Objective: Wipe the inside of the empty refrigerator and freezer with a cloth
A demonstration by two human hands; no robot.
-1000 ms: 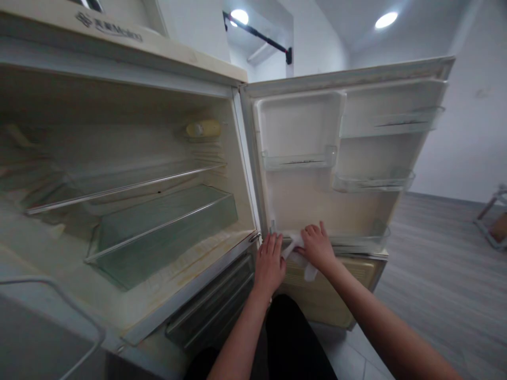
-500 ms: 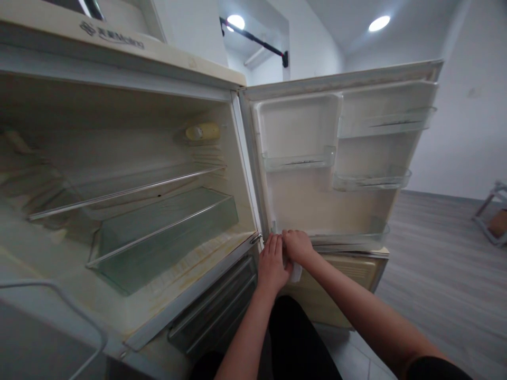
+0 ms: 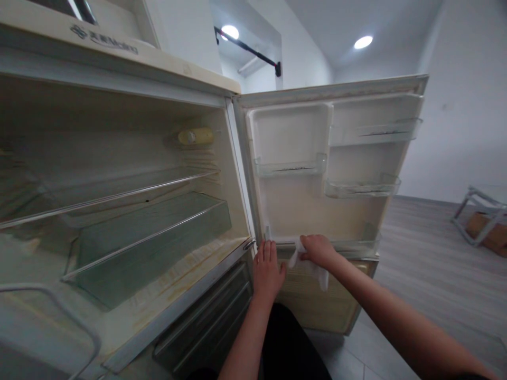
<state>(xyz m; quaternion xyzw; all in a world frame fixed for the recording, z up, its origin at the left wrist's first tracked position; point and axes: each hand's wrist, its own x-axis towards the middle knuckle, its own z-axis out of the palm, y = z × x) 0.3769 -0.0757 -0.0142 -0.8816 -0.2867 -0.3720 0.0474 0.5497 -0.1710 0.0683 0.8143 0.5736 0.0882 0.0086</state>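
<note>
My right hand (image 3: 320, 250) is closed around a white cloth (image 3: 322, 277), part of which hangs below the fingers. It is at the bottom shelf (image 3: 356, 247) of the opened fridge door (image 3: 317, 211). To its left, my left hand (image 3: 268, 272) lies with fingers stretched out against the door's lower hinge-side corner, near the metal hinge (image 3: 249, 244). Its fingertips touch the door edge there, and it holds nothing. Yellowish stains mark the floor of the fridge compartment (image 3: 174, 287).
Inside the fridge are a glass shelf (image 3: 119, 198) and a greenish clear drawer (image 3: 158, 253). A lower door (image 3: 317, 301) also stands open beneath the upper one. A grey cable (image 3: 75, 306) loops at lower left. At far right is a metal-framed stand (image 3: 471, 211) with a brown box (image 3: 491, 232).
My right hand has moved right, away from my left hand, taking the white cloth along the door's lower edge. My left hand stays near the hinge corner. The camera view has shifted slightly.
</note>
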